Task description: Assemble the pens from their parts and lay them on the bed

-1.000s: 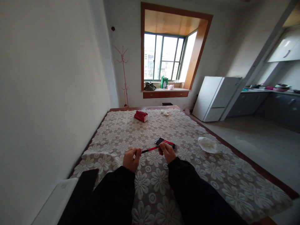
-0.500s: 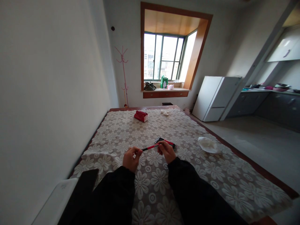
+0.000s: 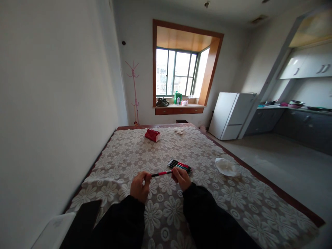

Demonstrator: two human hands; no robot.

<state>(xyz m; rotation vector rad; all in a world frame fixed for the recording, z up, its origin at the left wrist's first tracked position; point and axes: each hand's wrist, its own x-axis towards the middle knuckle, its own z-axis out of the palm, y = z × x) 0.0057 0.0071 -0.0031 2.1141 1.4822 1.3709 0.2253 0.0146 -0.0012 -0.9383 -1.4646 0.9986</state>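
A thin red and black pen (image 3: 161, 173) is held level over the table between both hands. My right hand (image 3: 181, 178) grips its right end. My left hand (image 3: 139, 186) is closed at its left tip; I cannot tell whether a small cap is pinched there. Just beyond my right hand lies a small bundle of similar pens (image 3: 180, 165), red, black and one green, on the flowered lace tablecloth (image 3: 166, 211). Both arms are in black sleeves.
A crumpled white tissue (image 3: 226, 166) lies to the right, a red tissue pack (image 3: 152, 135) and a small white scrap (image 3: 178, 131) at the far end. A white board with a dark object (image 3: 77, 224) sits at the near left corner. The wall runs along the left.
The camera tilted upward a little, so everything sits lower in the picture. My hands keep the pen between them with almost no change of grip.
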